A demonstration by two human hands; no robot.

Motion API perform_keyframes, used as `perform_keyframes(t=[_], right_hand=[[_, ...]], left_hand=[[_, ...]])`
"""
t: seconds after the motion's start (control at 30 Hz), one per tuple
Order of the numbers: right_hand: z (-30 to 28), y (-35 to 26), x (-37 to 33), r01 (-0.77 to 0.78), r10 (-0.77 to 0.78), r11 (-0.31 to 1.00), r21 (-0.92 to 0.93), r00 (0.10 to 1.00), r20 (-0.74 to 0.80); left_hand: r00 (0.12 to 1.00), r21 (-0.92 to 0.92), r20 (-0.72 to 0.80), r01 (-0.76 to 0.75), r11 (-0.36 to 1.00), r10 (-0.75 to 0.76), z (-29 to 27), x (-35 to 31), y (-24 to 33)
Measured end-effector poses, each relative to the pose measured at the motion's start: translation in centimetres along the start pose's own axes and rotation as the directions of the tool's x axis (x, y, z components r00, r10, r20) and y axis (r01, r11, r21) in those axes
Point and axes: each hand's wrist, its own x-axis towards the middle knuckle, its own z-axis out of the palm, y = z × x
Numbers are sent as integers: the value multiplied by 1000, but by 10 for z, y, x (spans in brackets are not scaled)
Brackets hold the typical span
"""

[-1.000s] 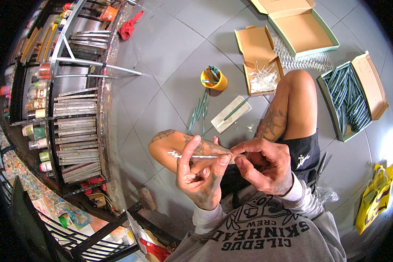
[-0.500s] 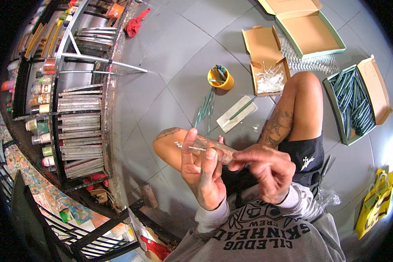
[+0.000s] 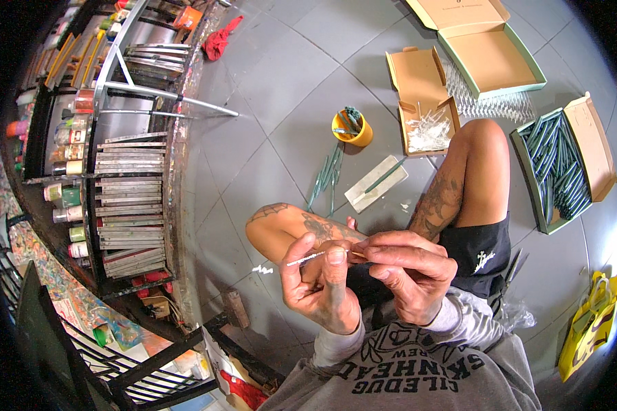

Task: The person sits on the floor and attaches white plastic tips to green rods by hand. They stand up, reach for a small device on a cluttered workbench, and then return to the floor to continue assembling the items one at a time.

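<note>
Floor [image 3: 267,89] beyond hands [image 3: 322,298] [image 3: 411,274] bears a cup [image 3: 353,139] of pens [image 3: 353,120].

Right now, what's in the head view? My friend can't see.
A person's left hand holds a thin clear piece with white marks, the right hand beside it. On grey tiles are a yellow cup and open boxes, one full of green sticks.

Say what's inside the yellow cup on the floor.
Dark green pen-like sticks, top ends showing, inside the yellow cup. Their lower ends and the cup's bottom are hidden by its wall and the sticks.
</note>
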Motion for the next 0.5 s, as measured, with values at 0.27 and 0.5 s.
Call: perform_keyframes(t=[0.27, 0.5], right_hand=[[-1, 1, 1, -35, 35, 999, 18, 999, 15], [-1, -1, 2, -54, 54, 998, 25, 998, 14]], left_hand=[[998, 49, -26, -56, 997, 57, 2, -1, -1], [998, 54, -1, -65, 996, 65, 3, 1, 2]])
